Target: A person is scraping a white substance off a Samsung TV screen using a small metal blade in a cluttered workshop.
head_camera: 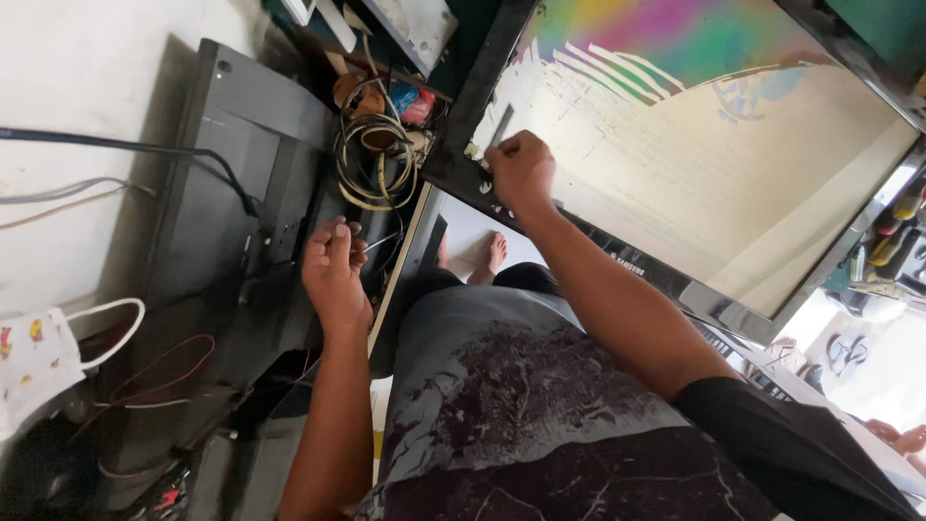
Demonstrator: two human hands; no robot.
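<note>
Overhead, right hand (519,172) fisted on panel (733,183) edge, left hand (335,270) pinching thin wire (378,241)

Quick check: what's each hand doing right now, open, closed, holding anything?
Left hand: closed, pinching a thin wire.
Right hand: fisted on a small dark tool at the screen panel's corner.

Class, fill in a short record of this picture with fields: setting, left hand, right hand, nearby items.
setting: cluttered repair bench, seen from above
left hand: closed on a thin wire over a black casing
right hand: fist at the corner of a flat screen panel, gripping a small dark tool
nearby items: coiled cable; face mask; red wires
</note>
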